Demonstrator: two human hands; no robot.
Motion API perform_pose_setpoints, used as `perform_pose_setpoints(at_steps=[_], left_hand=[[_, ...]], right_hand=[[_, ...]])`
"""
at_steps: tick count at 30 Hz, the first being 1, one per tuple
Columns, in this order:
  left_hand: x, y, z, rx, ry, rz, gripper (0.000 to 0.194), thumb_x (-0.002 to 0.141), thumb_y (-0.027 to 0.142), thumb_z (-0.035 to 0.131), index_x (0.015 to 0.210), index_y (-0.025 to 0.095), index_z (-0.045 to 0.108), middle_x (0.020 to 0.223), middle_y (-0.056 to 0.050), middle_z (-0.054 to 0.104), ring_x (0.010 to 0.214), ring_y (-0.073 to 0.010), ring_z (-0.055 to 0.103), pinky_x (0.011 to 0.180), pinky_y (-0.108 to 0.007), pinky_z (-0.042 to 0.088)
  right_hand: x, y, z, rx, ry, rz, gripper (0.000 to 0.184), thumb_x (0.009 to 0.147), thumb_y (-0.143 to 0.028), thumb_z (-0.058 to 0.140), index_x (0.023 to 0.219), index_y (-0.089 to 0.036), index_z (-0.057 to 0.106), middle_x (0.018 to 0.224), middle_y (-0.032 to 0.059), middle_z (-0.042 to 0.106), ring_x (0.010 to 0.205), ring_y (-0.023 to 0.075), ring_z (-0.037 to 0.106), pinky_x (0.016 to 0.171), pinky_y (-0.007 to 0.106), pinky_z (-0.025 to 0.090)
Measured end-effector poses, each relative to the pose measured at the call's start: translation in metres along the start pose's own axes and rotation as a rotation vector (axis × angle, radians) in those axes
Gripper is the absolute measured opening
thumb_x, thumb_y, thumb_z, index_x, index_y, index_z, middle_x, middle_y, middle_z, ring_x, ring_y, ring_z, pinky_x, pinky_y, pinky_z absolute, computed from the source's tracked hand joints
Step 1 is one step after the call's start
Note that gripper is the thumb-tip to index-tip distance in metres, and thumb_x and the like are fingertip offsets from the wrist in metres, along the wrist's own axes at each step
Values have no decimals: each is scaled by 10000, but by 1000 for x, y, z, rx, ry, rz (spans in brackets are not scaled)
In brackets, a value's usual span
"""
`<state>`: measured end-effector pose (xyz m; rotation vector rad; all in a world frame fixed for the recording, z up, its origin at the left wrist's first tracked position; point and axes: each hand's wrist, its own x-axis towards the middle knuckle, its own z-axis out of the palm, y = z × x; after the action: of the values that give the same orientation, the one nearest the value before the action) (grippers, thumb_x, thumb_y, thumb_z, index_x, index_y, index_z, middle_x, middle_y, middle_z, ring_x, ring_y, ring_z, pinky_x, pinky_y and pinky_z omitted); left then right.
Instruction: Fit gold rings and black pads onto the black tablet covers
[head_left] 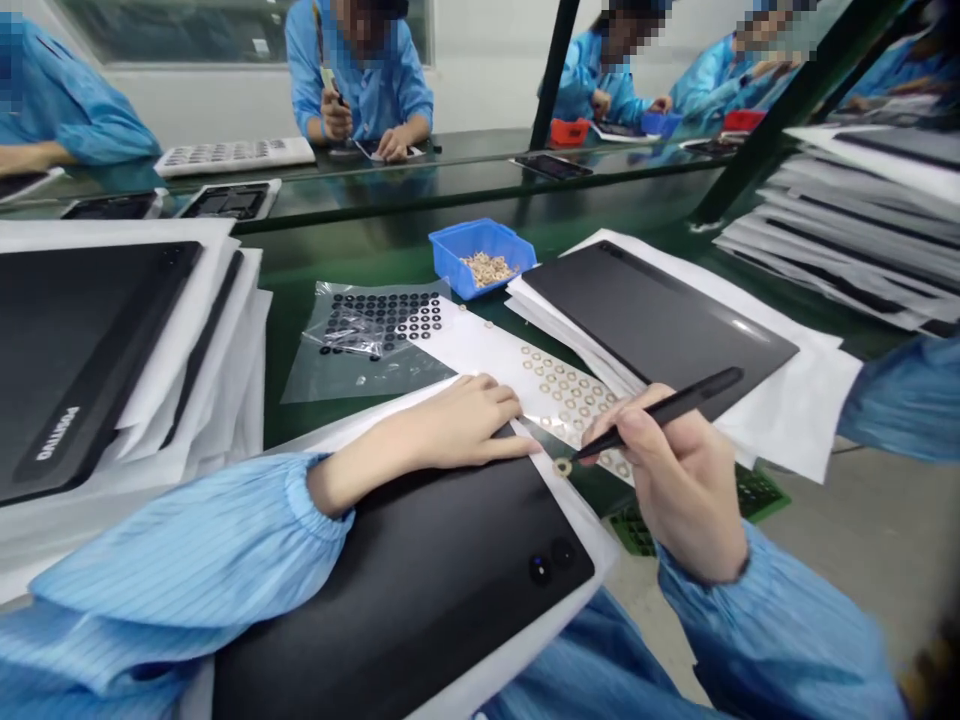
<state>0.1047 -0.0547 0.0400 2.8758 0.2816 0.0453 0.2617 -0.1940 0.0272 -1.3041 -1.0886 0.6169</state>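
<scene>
My left hand [461, 425] lies palm down on the dark back of a tablet [420, 560], its fingers stretched out over the upper edge. Two round camera lenses [551, 560] show near the tablet's right corner, and white sheeting lies beneath it. Between thumb and fingers, my right hand [675, 480] grips slim black tweezers [675, 405]. A small beige ring [562, 467] is at their tip, just beyond the tablet's edge. Under and behind the right hand runs a backing sheet [480, 345] with rows of similar beige rings [566, 385].
A blue bin [480, 245] of small beige pieces stands behind the sheet. Black rings on clear film [386, 320] lie left of it. Tablets interleaved with white sheets are stacked at left [97, 340] and right [660, 310]. Co-workers sit across the green bench [352, 240].
</scene>
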Motion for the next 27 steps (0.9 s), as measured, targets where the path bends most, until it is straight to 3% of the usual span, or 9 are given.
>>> perform_pose_setpoints(at_steps=[3, 6, 10, 13, 17, 27], left_hand=[[-10, 5, 2, 57, 105, 7, 478, 968, 429, 431, 1233, 52, 559, 1284, -174, 549, 1243, -304, 432, 1070, -436, 344], [-37, 22, 7, 46, 216, 5, 403, 975, 321, 433, 1281, 70, 508, 1359, -173, 483, 1316, -279, 374, 1104, -438, 342], [-82, 53, 15, -89, 247, 45, 266, 977, 177, 388, 1182, 128, 550, 1323, -124, 524, 1303, -174, 425, 1108, -335, 381], [-100, 69, 19, -82, 193, 125, 271, 968, 153, 395, 1186, 145, 555, 1289, -109, 550, 1328, -190, 390, 1164, -388, 293], [-97, 75, 22, -13, 95, 170, 354, 965, 204, 413, 1305, 215, 513, 1312, -96, 536, 1324, -259, 370, 1136, -518, 288], [-84, 82, 24, 18, 78, 107, 384, 960, 225, 410, 1332, 267, 497, 1285, -56, 546, 1197, -261, 445, 1070, -543, 330]], right_hand=[[-34, 0, 12, 262, -35, 122, 203, 921, -345, 551, 777, -201, 557, 611, -12, 616, 461, 120, 582, 427, 248, 491], [-58, 3, 26, 386, 54, 187, 199, 936, -334, 529, 785, -207, 505, 524, -45, 593, 384, 98, 549, 355, 198, 459], [-69, 1, 30, 304, 121, 202, 204, 925, -358, 540, 790, -218, 478, 480, -63, 580, 333, 98, 528, 320, 193, 445], [-73, -3, 26, 208, 129, 200, 230, 912, -369, 555, 765, -217, 467, 449, -66, 555, 305, 104, 512, 288, 195, 414], [-77, 0, 22, 206, 159, 221, 209, 924, -356, 541, 787, -219, 462, 462, -66, 566, 296, 101, 507, 273, 193, 414], [-77, 5, 20, 212, 217, 192, 187, 925, -346, 540, 802, -226, 465, 545, -62, 581, 336, 99, 546, 291, 203, 459]])
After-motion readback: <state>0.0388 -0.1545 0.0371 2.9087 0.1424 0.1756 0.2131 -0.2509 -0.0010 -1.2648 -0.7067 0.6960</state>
